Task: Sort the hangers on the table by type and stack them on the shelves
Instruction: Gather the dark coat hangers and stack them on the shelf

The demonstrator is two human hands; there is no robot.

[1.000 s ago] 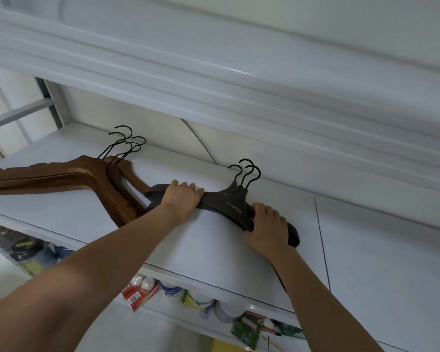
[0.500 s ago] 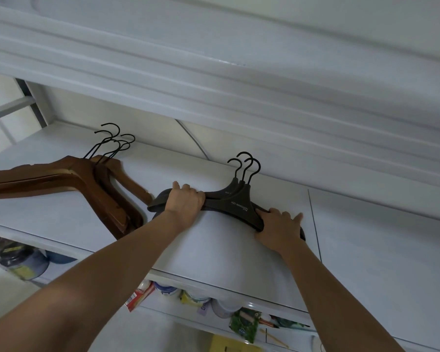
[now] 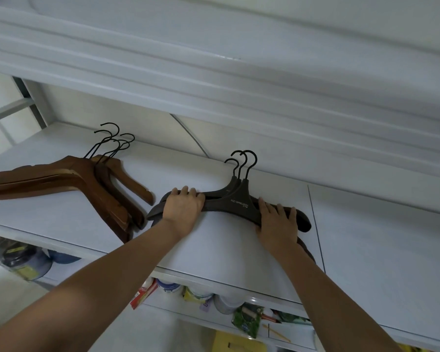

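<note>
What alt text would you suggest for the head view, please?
A person's left hand grips and right hand presses a stack of dark hangers lying on a white shelf; brown wooden hangers lie stacked beside them.

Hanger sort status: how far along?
Done: brown wooden hangers lie stacked at the left of the shelf. In hand: the dark hangers beside them; left hand grips one arm, right hand presses the other. Left: cannot tell; no unsorted ones are in view.
</note>
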